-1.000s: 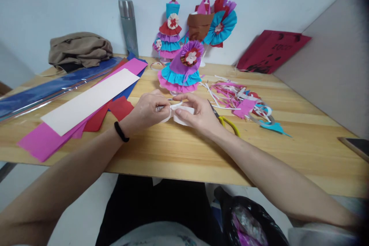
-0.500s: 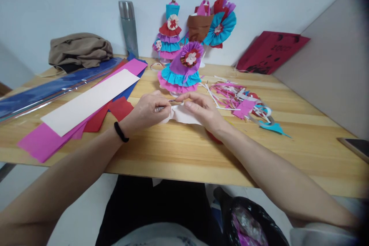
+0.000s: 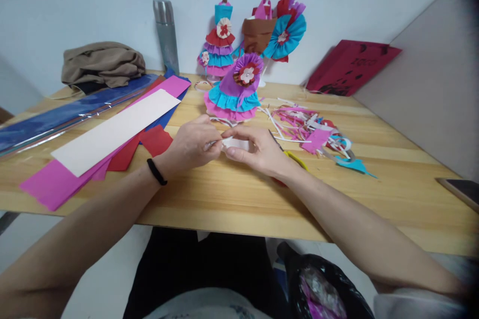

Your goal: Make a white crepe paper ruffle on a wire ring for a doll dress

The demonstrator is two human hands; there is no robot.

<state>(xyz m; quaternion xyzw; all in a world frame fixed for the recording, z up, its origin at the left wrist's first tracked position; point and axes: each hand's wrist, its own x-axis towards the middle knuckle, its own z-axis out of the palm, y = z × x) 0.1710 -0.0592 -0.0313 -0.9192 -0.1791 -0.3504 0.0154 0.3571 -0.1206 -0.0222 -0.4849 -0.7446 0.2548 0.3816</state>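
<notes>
Both hands meet over the middle of the table, pinching a small strip of white crepe paper [image 3: 240,144]. My left hand [image 3: 196,140] is closed on the strip's gathered left end, its wrist in a black band. The thumb and fingers of my right hand [image 3: 264,149] close round the other part, hiding some of it. Scissors with yellow handles [image 3: 297,159] lie partly under my right wrist. Just behind the hands stands a small doll dress of purple, blue and pink crepe paper [image 3: 235,92] with a flower on its front.
Long crepe sheets, white [image 3: 116,132] and magenta [image 3: 48,184], lie at left beside red pieces [image 3: 157,139]. A flask [image 3: 166,35], a brown cloth [image 3: 103,65] and two more paper dresses [image 3: 219,45] stand behind. Paper scraps [image 3: 314,129], a red bag [image 3: 350,67] and a phone [image 3: 460,192] are at right.
My right hand has shifted slightly down and curled round the white paper, which shows less now. The yellow scissor handles have come into sight beside my right wrist.
</notes>
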